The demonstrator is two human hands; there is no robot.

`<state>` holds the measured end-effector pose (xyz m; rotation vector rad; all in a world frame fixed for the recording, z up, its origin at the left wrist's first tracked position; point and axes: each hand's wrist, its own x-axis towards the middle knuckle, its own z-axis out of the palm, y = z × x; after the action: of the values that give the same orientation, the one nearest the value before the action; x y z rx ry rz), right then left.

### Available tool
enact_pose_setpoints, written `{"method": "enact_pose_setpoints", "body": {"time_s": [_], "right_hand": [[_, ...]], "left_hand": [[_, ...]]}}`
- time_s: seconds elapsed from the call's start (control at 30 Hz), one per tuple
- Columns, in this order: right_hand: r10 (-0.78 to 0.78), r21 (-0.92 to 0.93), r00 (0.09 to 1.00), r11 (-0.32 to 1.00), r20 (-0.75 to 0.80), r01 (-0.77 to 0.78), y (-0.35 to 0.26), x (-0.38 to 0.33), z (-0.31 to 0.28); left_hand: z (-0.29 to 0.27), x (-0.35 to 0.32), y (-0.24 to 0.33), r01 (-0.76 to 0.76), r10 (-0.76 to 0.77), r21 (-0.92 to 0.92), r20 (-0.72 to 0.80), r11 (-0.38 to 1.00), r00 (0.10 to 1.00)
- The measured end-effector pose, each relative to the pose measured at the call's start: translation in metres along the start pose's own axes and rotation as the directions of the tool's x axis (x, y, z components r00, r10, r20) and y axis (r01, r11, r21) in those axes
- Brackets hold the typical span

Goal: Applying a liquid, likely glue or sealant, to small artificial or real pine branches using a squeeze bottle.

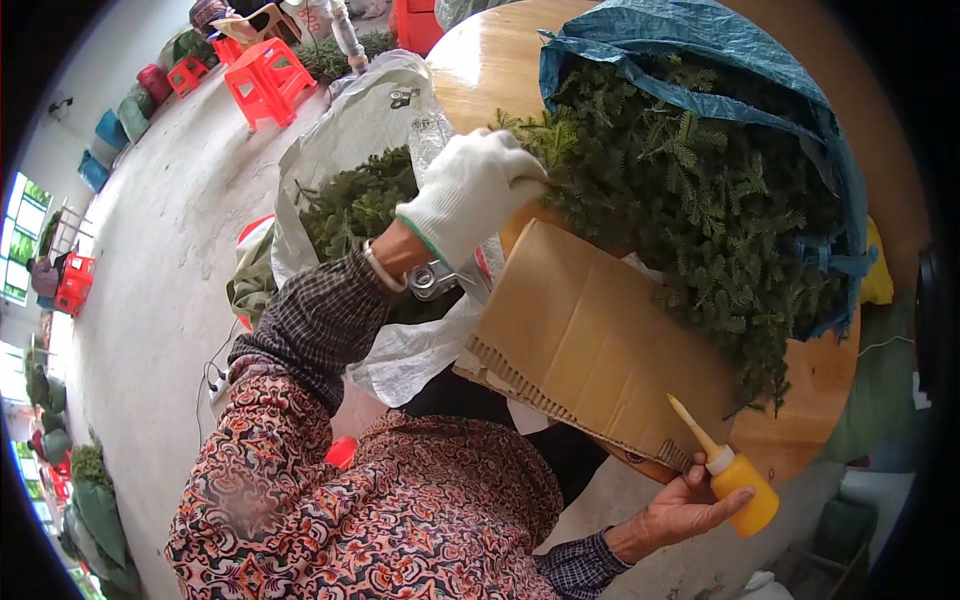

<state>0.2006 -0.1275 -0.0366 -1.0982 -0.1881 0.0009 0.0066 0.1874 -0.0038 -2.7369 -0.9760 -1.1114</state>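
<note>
My left hand (478, 190), in a white knit glove with a green hem, is closed at the left edge of a heap of green fir sprigs (690, 190). Its fingers pinch at a lighter yellow-green fir sprig (556, 140); the exact grip is partly hidden. The heap spills from a blue woven sack (800, 85) on a round wooden table (490, 50). Bare, my right hand (685, 505) is wrapped round a yellow squeeze bottle (750, 492), its long nozzle pointing up and left. Just beyond that hand, a brown cardboard sheet (610, 330) lies at the table's near edge.
Left of the table, a white woven sack (345, 130) holds more green sprigs (365, 200). Red plastic stools (268, 80) stand on the grey floor farther off. Sacks line the left wall, and a cable (205, 375) runs along the floor.
</note>
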Motion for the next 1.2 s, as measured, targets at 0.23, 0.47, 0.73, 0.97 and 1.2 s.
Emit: {"method": "enact_pose_setpoints", "body": {"time_s": [0.23, 0.47, 0.73, 0.97, 1.2], "right_hand": [[0.000, 0.021, 1.000, 1.000, 0.000, 0.000, 0.001, 0.000, 0.001], [0.003, 0.045, 1.000, 0.999, 0.011, -0.003, -0.003, -0.004, 0.002], [0.025, 0.138, 1.000, 0.990, 0.006, -0.026, -0.004, -0.005, 0.001], [0.047, 0.157, 0.999, 0.986, 0.005, -0.047, -0.007, -0.006, 0.002], [0.052, 0.151, 0.999, 0.987, 0.011, -0.054, -0.009, -0.005, 0.002]], "left_hand": [[-0.010, 0.021, 0.023, 0.185, -0.191, -0.063, -0.101, 0.981, 0.976], [-0.007, 0.030, 0.013, 0.138, -0.145, -0.265, -0.004, 0.954, 0.989], [-0.047, -0.006, 0.067, 0.266, -0.388, -0.783, 0.034, 0.562, 0.921], [-0.023, -0.059, 0.097, 0.327, -0.249, -0.672, 0.214, 0.664, 0.945], [-0.025, -0.066, 0.092, 0.121, -0.085, -0.472, 0.098, 0.873, 0.992]]}}
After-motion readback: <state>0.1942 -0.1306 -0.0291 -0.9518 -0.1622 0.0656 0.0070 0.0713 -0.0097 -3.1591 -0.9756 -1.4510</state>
